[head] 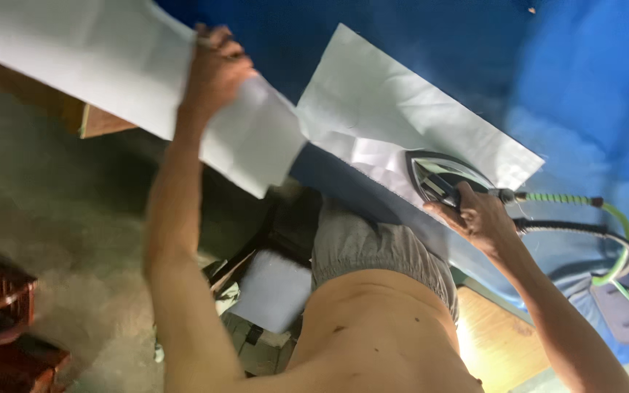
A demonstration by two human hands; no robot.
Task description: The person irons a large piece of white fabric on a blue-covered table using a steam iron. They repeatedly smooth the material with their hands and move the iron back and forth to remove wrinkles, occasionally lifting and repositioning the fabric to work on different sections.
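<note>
Fingers of the right hand (478,217) wrap the iron (442,177); left hand (215,69) pinches white cloth (111,65).

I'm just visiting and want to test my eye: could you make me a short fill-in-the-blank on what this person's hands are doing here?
1. The right hand grips the handle of an ____, which rests on the pale cloth.
2. The left hand lifts a sheet of ____ fabric.
3. The pale cloth lies on a table cover coloured ____.
4. The hose leading off by the right hand is ____.

Missing words: iron; white; blue; green
</note>
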